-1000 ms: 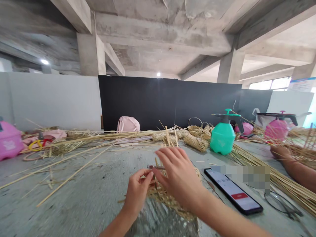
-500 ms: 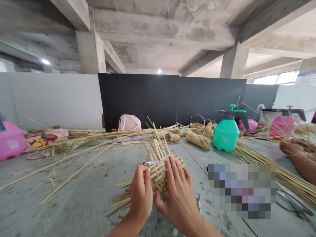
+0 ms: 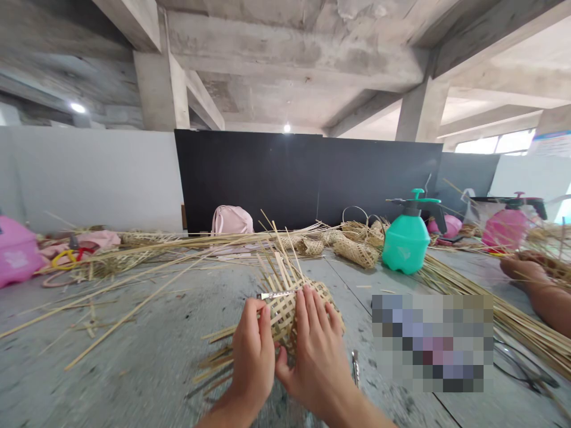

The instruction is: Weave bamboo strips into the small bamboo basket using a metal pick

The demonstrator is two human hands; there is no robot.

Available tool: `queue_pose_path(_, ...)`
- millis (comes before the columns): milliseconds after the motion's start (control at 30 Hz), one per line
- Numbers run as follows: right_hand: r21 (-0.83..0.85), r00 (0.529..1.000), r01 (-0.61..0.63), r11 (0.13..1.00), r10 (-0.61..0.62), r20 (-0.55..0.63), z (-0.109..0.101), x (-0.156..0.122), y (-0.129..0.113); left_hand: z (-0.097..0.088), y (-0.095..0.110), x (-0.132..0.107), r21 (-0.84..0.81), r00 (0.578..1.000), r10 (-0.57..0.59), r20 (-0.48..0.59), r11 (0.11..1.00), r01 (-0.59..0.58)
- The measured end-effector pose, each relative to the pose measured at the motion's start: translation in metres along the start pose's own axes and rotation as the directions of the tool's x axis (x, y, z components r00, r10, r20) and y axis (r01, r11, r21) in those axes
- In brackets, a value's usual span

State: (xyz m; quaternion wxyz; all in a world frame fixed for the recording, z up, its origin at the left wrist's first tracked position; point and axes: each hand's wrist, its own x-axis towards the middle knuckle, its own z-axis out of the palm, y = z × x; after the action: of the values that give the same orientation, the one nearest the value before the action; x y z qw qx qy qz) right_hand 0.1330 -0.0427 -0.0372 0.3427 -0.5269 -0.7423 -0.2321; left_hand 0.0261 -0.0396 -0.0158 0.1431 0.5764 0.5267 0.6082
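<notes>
A half-woven bamboo basket piece (image 3: pixel 285 306) stands tilted up on the grey table (image 3: pixel 147 356), loose strips sticking out above and to the left. A metal hair clip (image 3: pixel 275 294) is clamped across its top edge. My left hand (image 3: pixel 253 355) grips the weave's left side with fingers curled. My right hand (image 3: pixel 317 353) presses on its right side, fingers laid over the weave and thumb underneath. A second metal clip (image 3: pixel 355 367) lies on the table beside my right wrist.
Long bamboo strips (image 3: pixel 147 264) lie across the table's left and far side. Small woven baskets (image 3: pixel 357 252) and a green spray bottle (image 3: pixel 407 242) stand at back right, pink sprayers beyond. Another person's arm (image 3: pixel 537 288) rests at the right. Glasses (image 3: pixel 524 367) lie near a blurred patch.
The woven piece was lifted upright from lying low, both hands closing round it. My right hand drew back from above it onto its right side; the view shifted slightly.
</notes>
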Motion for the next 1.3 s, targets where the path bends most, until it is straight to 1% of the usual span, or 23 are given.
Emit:
queue_pose_path(200,0.026,1.000,0.010,1.000,-0.010,0.017,0.001,-0.002,0.005,0.000,0.002,0.000,-0.065,0.998,-0.061,0.016,0.996,0.061)
queue_pose_path(300,0.041,1.000,0.015,0.999,-0.016,0.014,0.001,-0.001,0.007,0.000,0.002,0.001,-0.063,0.999,-0.049,0.011,0.997,0.050)
queue_pose_path(400,0.050,1.000,0.018,0.999,-0.019,0.004,0.001,0.001,0.008,-0.001,0.002,0.004,-0.043,0.999,-0.033,0.034,0.998,0.034)
queue_pose_path(567,0.074,0.999,0.038,0.997,-0.036,-0.022,0.002,0.005,0.011,-0.002,-0.004,0.011,0.053,0.999,0.028,0.022,0.998,-0.029)
queue_pose_path(700,0.069,0.997,0.069,0.995,-0.067,-0.024,0.005,0.007,0.013,0.001,-0.007,0.017,0.198,0.997,0.070,0.032,0.977,-0.075)
queue_pose_path(767,0.051,0.996,0.086,0.995,-0.084,-0.033,0.006,0.007,0.015,0.004,-0.001,0.024,0.296,0.993,0.103,0.051,0.948,-0.114)
queue_pose_path(833,0.044,0.996,0.077,0.996,-0.075,-0.050,0.007,0.006,0.018,0.007,0.011,0.036,0.429,0.989,0.103,0.109,0.892,-0.140)
queue_pose_path(867,0.050,0.997,0.063,0.997,-0.060,-0.058,0.006,0.007,0.019,0.009,0.020,0.043,0.515,0.984,0.076,0.159,0.844,-0.149)
queue_pose_path(900,0.064,0.998,0.039,0.997,-0.035,-0.061,0.006,0.008,0.020,0.010,0.029,0.051,0.588,0.972,0.042,0.230,0.790,-0.173)
queue_pose_path(967,0.126,0.998,-0.038,0.991,0.044,-0.041,0.003,0.011,0.023,0.014,0.048,0.066,0.608,0.958,0.036,0.285,0.765,-0.210)
queue_pose_path(1033,0.243,0.991,-0.131,0.961,0.128,0.028,-0.001,0.016,0.024,0.018,0.064,0.079,0.617,0.940,0.028,0.340,0.748,-0.246)
queue_pose_path(1100,0.390,0.971,-0.235,0.890,0.198,0.135,-0.005,0.020,0.025,0.024,0.075,0.087,0.628,0.919,0.009,0.393,0.728,-0.275)
queue_pose_path(1200,0.552,0.917,-0.395,0.734,0.279,0.286,-0.007,0.025,0.027,0.034,0.084,0.088,0.642,0.893,-0.014,0.450,0.700,-0.313)
queue_pose_path(1267,0.604,0.887,-0.460,0.651,0.316,0.335,-0.004,0.026,0.028,0.040,0.086,0.085,0.644,0.878,-0.016,0.478,0.687,-0.338)
queue_pose_path(1300,0.620,0.882,-0.471,0.628,0.331,0.335,-0.002,0.025,0.029,0.043,0.087,0.083,0.642,0.872,-0.012,0.490,0.681,-0.352)
